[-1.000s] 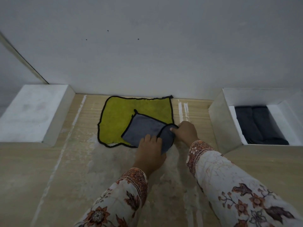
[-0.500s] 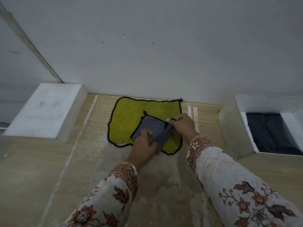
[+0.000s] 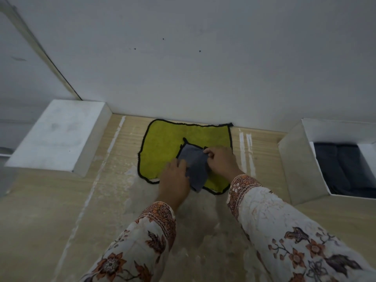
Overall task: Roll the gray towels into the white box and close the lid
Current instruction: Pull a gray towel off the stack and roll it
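Pale wall runs behind the wooden table (image 3: 50, 200), and the towel (image 3: 162, 151) lies on it yellow side up against that wall, its gray face showing only on the near-right corner flap (image 3: 195, 167) that I am folding over. The white box (image 3: 301, 165) stands open well to the right, with dark rolled towels (image 3: 345, 169) already lying side by side inside; the white lid (image 3: 59, 135) sits well to the left, by the wall. What worries me is the slack cloth: if my pinch slips, I judge the flap would flop back and the fold would come out crooked, giving a loose roll that might not sit snugly beside the others. Pressing too lightly on the left could also let the whole towel slide on the table. My left hand (image 3: 176, 180) lies knuckles up over the flap's near-left edge, fingers close together and pressing down. My right hand (image 3: 220, 161) reaches in from the right, thumb and fingertips pinching the flap's far corner, its wrist low above the yellow cloth.
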